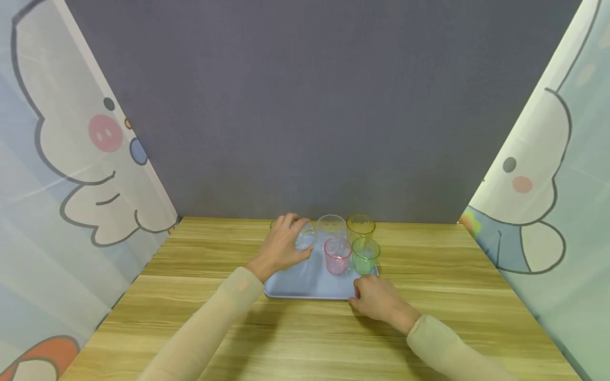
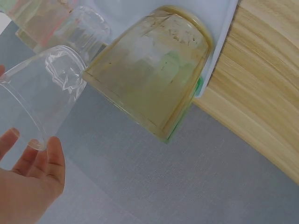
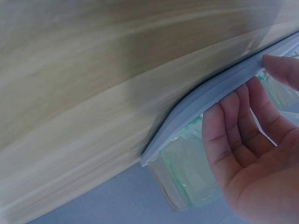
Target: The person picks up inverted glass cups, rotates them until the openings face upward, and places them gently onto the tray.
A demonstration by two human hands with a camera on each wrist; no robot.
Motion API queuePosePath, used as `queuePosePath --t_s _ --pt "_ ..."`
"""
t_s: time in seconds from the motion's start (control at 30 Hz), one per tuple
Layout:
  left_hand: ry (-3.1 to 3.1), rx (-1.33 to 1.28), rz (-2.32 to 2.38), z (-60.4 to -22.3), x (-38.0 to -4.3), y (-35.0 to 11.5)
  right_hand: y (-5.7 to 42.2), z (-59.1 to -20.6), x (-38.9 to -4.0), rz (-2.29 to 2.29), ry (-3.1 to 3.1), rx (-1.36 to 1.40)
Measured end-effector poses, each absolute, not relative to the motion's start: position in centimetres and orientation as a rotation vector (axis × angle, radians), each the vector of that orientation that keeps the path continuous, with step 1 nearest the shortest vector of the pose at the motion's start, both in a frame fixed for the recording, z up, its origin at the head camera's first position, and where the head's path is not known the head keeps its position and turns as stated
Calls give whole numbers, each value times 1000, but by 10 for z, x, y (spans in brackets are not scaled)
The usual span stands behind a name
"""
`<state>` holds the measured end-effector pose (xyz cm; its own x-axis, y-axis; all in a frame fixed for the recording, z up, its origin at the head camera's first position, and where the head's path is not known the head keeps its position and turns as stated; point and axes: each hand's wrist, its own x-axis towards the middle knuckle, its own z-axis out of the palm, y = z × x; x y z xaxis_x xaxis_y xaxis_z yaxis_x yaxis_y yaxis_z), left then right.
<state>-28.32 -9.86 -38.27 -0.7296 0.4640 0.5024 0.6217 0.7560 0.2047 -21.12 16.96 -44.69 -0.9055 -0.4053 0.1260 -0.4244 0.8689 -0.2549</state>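
Note:
My left hand (image 1: pixel 284 243) grips a clear plastic cup (image 1: pixel 305 239) near the back of a pale blue tray (image 1: pixel 305 286). In the left wrist view this clear cup (image 2: pixel 42 88) leans over, with fingertips at its rim. My right hand (image 1: pixel 378 299) holds the tray's near right corner, its fingers curled at the rim (image 3: pixel 205 95) in the right wrist view. Close to the right hand stand a green cup (image 1: pixel 365 257) and a pink cup (image 1: pixel 337 257). Behind them are another clear cup (image 1: pixel 331 225) and a yellow cup (image 1: pixel 360 225).
Past my left hand shows a bit of green rim (image 1: pixel 272 224), mostly hidden. The tray lies on a wood-grain table (image 1: pixel 190 296), close to a grey upright panel (image 1: pixel 310 106). Cartoon-printed curtains (image 1: pixel 57 211) hang on both sides.

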Motion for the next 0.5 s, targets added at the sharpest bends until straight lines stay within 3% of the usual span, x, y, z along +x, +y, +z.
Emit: queuePosePath --t_s 0.5 --pt "-2667 -824 -416 -389 -297 -93 170 -445 -212 405 -2994 629"
